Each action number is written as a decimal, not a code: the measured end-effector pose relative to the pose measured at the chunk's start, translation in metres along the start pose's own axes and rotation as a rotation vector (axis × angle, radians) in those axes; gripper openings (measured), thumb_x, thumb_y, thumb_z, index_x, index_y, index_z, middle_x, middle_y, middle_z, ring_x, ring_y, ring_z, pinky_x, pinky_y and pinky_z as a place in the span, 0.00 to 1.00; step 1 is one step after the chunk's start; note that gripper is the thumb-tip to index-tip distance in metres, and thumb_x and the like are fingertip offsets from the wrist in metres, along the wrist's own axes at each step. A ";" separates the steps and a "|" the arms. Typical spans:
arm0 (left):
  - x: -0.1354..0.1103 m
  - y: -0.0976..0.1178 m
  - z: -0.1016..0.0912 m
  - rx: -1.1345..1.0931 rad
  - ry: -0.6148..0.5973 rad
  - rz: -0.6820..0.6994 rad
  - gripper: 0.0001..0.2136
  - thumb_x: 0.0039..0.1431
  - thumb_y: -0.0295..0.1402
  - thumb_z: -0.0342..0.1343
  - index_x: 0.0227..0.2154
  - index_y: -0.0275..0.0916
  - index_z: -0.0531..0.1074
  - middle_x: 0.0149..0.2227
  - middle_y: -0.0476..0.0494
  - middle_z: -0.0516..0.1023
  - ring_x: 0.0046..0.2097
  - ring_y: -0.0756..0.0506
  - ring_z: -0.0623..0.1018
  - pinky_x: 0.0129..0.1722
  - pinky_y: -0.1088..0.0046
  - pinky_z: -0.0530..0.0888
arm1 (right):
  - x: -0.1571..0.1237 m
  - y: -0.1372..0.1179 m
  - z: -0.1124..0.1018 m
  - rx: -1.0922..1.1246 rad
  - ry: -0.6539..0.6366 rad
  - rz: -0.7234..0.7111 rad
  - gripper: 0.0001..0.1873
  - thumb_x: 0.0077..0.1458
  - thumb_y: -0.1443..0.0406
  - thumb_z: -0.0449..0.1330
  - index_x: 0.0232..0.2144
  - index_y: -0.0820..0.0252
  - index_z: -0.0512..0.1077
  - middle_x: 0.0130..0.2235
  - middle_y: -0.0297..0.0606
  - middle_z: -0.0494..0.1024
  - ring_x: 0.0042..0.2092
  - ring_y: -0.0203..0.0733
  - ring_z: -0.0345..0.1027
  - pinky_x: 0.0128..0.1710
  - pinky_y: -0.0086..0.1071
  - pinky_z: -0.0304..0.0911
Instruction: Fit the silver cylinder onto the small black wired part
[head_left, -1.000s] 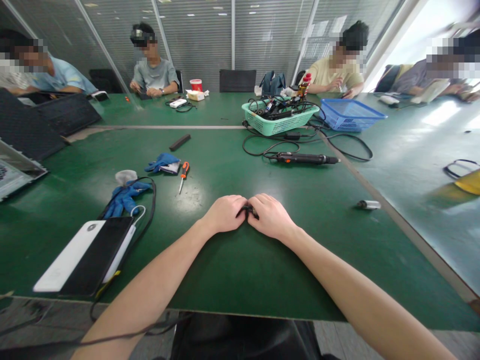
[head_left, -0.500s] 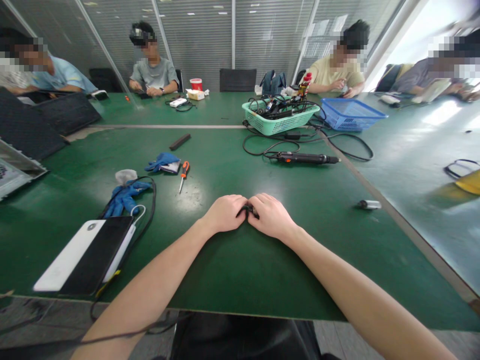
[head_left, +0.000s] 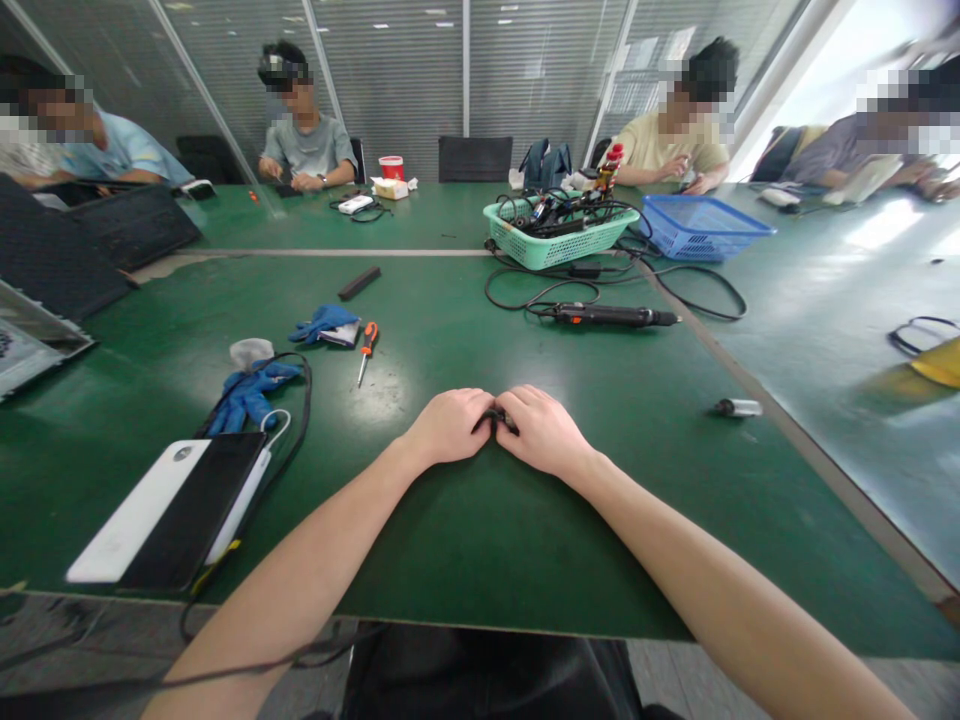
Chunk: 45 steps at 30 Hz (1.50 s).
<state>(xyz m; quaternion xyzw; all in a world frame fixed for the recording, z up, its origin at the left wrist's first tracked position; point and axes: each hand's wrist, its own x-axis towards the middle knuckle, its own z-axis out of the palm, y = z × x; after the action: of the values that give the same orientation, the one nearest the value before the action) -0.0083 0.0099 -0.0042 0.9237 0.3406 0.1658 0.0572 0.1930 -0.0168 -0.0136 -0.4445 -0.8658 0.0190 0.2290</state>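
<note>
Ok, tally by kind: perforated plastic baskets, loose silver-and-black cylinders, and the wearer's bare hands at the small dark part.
Perforated plastic baskets: 2 (green basket, blue basket)
Loose silver-and-black cylinder: 1
Wearer's bare hands: 2 (left hand, right hand), at the small dark part
Total: 5

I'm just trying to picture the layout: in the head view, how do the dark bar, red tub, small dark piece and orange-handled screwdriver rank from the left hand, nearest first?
From the left hand:
1. Small dark piece: within its grasp.
2. Orange-handled screwdriver: ahead, to the left.
3. Dark bar: beyond the screwdriver.
4. Red tub: far back, well past the bar.
</note>
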 end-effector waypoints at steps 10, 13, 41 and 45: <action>0.000 0.000 -0.001 -0.005 -0.005 0.010 0.03 0.62 0.29 0.51 0.37 0.38 0.69 0.38 0.43 0.76 0.40 0.43 0.76 0.40 0.66 0.73 | 0.000 0.002 0.000 -0.025 0.002 -0.003 0.01 0.61 0.67 0.57 0.36 0.59 0.69 0.36 0.39 0.73 0.40 0.44 0.64 0.44 0.34 0.57; 0.000 0.000 -0.001 0.000 -0.006 0.009 0.03 0.62 0.29 0.51 0.36 0.38 0.69 0.38 0.43 0.76 0.40 0.44 0.76 0.41 0.66 0.73 | 0.000 0.002 0.001 -0.029 0.012 -0.008 0.01 0.61 0.67 0.58 0.35 0.59 0.68 0.35 0.38 0.72 0.40 0.43 0.63 0.43 0.34 0.57; 0.000 0.000 -0.001 0.014 -0.007 0.010 0.03 0.62 0.30 0.51 0.36 0.38 0.69 0.37 0.43 0.75 0.39 0.44 0.75 0.40 0.66 0.73 | 0.000 0.003 0.001 -0.017 0.030 -0.024 0.01 0.60 0.68 0.59 0.35 0.59 0.69 0.35 0.37 0.71 0.39 0.43 0.63 0.43 0.34 0.58; 0.000 0.001 -0.001 0.011 -0.011 0.008 0.03 0.63 0.30 0.51 0.36 0.38 0.69 0.37 0.43 0.75 0.39 0.44 0.75 0.40 0.66 0.73 | 0.001 0.003 0.001 -0.016 0.033 -0.018 0.01 0.60 0.68 0.59 0.35 0.59 0.69 0.35 0.37 0.72 0.40 0.43 0.63 0.43 0.34 0.58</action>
<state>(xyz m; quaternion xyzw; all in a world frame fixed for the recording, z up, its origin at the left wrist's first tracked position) -0.0082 0.0096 -0.0030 0.9263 0.3374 0.1590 0.0532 0.1945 -0.0147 -0.0144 -0.4389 -0.8659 0.0026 0.2400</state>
